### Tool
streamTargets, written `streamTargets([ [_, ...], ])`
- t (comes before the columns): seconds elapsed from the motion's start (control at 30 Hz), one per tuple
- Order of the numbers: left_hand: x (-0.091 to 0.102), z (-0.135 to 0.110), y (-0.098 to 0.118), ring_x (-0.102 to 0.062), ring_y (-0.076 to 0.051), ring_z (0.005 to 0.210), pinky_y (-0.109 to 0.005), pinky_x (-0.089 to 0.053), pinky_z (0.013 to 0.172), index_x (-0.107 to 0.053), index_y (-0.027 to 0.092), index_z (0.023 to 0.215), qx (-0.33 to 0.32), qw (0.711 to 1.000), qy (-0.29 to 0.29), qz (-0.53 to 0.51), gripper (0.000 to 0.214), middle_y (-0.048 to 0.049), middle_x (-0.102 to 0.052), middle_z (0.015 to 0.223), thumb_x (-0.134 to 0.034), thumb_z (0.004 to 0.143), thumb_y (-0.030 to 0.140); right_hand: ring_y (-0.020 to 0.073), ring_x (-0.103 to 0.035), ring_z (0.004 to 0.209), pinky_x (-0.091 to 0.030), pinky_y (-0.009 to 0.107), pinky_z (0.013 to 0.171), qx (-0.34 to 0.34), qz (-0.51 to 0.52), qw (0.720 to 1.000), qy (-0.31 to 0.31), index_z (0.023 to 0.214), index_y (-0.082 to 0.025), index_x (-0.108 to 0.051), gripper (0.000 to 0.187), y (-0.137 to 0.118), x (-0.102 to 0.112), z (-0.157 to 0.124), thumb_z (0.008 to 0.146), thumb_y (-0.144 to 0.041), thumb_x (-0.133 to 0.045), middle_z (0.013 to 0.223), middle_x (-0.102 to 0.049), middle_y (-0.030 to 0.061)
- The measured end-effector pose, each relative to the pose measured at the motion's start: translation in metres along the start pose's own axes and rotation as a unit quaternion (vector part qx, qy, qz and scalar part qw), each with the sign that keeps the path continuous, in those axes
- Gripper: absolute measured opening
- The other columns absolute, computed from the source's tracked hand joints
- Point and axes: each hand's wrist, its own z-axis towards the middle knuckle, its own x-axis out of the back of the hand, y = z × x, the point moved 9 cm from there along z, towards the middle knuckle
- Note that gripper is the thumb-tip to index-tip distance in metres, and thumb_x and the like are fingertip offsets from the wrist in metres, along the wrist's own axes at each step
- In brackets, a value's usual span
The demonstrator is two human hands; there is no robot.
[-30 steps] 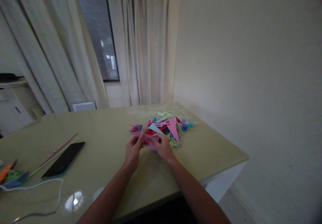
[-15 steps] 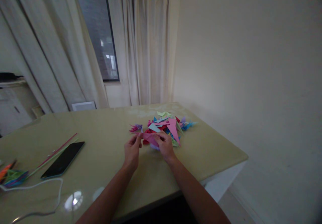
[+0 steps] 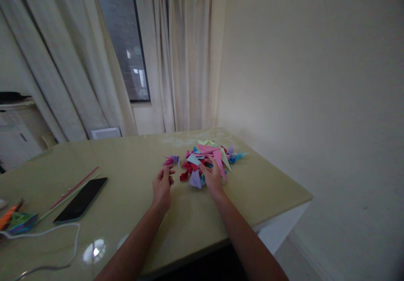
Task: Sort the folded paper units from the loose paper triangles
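A heap of folded paper pieces (image 3: pixel 217 159) in pink, red, blue, purple and pale green lies on the table. My right hand (image 3: pixel 213 177) is over its near side, thumb and fingers apart, with the thumb at the edge of a light blue paper piece (image 3: pixel 193 159). Just below the thumb, a purple folded paper (image 3: pixel 195 179) sticks out at the front. My left hand (image 3: pixel 162 188) hovers left of the heap, its fingers loosely bent and nothing visible in them. Beyond its fingertips lies a small magenta and purple folded paper (image 3: pixel 171 160).
To the left are a black phone (image 3: pixel 81 200), a thin pink stick (image 3: pixel 75 186) beside a pale green one, and a white cable (image 3: pixel 75 247). Colourful paper pieces (image 3: pixel 22 222) lie at the far left. A wall (image 3: pixel 299 104) runs along the right side.
The pink paper that both hands held is out of them; a pink piece now shows on top of the heap. My right hand moved slightly right; my left hand drew back left.
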Motion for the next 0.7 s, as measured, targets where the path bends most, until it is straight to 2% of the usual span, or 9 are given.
streamTargets([
  [0.1, -0.007, -0.003, 0.003, -0.047, -0.009, 0.056, -0.024, -0.037, 0.053, -0.076, 0.016, 0.096, -0.036, 0.997, -0.033, 0.066, 0.071, -0.0032, -0.068, 0.078, -0.078, 0.064, 0.079, 0.0234, -0.072, 0.094, -0.06, 0.036, 0.083, 0.018, 0.002, 1.0, 0.0, 0.13, -0.019, -0.066, 0.056, -0.008, 0.003, -0.001, 0.084, -0.05, -0.074, 0.123, -0.071, 0.0131],
  [0.2, -0.011, -0.002, 0.005, -0.059, -0.018, 0.069, -0.029, -0.045, 0.061, -0.076, 0.018, 0.098, -0.088, 0.982, -0.056, 0.16, 0.062, -0.0078, -0.072, 0.088, -0.071, 0.075, 0.075, 0.0254, -0.071, 0.102, -0.057, 0.039, 0.09, 0.041, -0.015, 0.998, 0.043, 0.123, -0.018, -0.069, 0.049, -0.019, 0.02, 0.007, 0.086, -0.051, -0.071, 0.121, -0.073, 0.0136],
  [0.27, -0.013, 0.003, 0.009, -0.065, -0.024, 0.084, -0.035, -0.051, 0.074, -0.075, 0.019, 0.1, -0.151, 0.957, -0.068, 0.24, 0.053, -0.0119, -0.074, 0.101, -0.067, 0.082, 0.068, 0.0267, -0.069, 0.107, -0.055, 0.041, 0.093, 0.057, -0.031, 0.995, 0.072, 0.121, -0.018, -0.069, 0.049, -0.025, 0.039, 0.02, 0.088, -0.053, -0.069, 0.123, -0.073, 0.0143],
  [0.37, -0.02, 0.019, 0.014, -0.064, -0.033, 0.113, -0.05, -0.049, 0.101, -0.074, 0.021, 0.113, -0.239, 0.89, -0.083, 0.379, 0.044, -0.0167, -0.071, 0.123, -0.066, 0.086, 0.055, 0.0285, -0.066, 0.111, -0.053, 0.044, 0.098, 0.104, -0.128, 0.982, 0.092, 0.127, -0.017, -0.067, 0.055, -0.036, 0.071, 0.05, 0.089, -0.057, -0.065, 0.129, -0.069, 0.0168],
  [0.43, -0.023, 0.039, 0.012, -0.054, -0.039, 0.132, -0.058, -0.04, 0.112, -0.07, 0.023, 0.127, -0.24, 0.848, -0.074, 0.466, 0.049, -0.0187, -0.061, 0.143, -0.067, 0.087, 0.05, 0.0327, -0.059, 0.125, -0.047, 0.048, 0.108, 0.123, -0.264, 0.953, 0.081, 0.132, -0.016, -0.067, 0.062, -0.038, 0.09, 0.076, 0.087, -0.058, -0.068, 0.136, -0.064, 0.0204],
  [0.47, -0.023, 0.051, 0.01, -0.048, -0.041, 0.139, -0.061, -0.037, 0.114, -0.067, 0.024, 0.135, -0.226, 0.832, -0.066, 0.502, 0.054, -0.0185, -0.054, 0.153, -0.066, 0.087, 0.051, 0.0354, -0.054, 0.133, -0.043, 0.051, 0.113, 0.105, -0.334, 0.933, 0.078, 0.136, -0.016, -0.066, 0.066, -0.034, 0.102, 0.09, 0.085, -0.059, -0.07, 0.143, -0.059, 0.0222],
  [0.53, -0.025, 0.074, 0.003, -0.04, -0.045, 0.147, -0.065, -0.036, 0.114, -0.059, 0.026, 0.146, -0.195, 0.812, -0.062, 0.547, 0.063, -0.0177, -0.041, 0.164, -0.064, 0.09, 0.053, 0.042, -0.043, 0.145, -0.037, 0.059, 0.116, 0.023, -0.454, 0.887, 0.078, 0.145, -0.02, -0.062, 0.073, -0.014, 0.128, 0.117, 0.086, -0.062, -0.071, 0.159, -0.044, 0.0233],
  [0.63, -0.037, 0.094, -0.012, -0.049, -0.04, 0.141, -0.058, -0.038, 0.115, -0.051, 0.018, 0.154, -0.169, 0.805, -0.116, 0.557, 0.066, -0.0219, -0.052, 0.155, -0.052, 0.098, 0.052, 0.0474, -0.038, 0.149, -0.035, 0.067, 0.114, -0.065, -0.547, 0.834, 0.032, 0.152, -0.026, -0.057, 0.078, 0.021, 0.15, 0.147, 0.088, -0.069, -0.066, 0.166, -0.035, 0.0226],
  [0.7, -0.048, 0.091, -0.025, -0.057, -0.036, 0.134, -0.053, -0.041, 0.115, -0.049, 0.015, 0.155, -0.177, 0.794, -0.189, 0.55, 0.065, -0.0219, -0.06, 0.146, -0.045, 0.101, 0.051, 0.0455, -0.043, 0.147, -0.037, 0.064, 0.113, -0.055, -0.569, 0.82, -0.012, 0.15, -0.024, -0.06, 0.076, 0.039, 0.145, 0.164, 0.091, -0.072, -0.061, 0.162, -0.042, 0.0239],
])
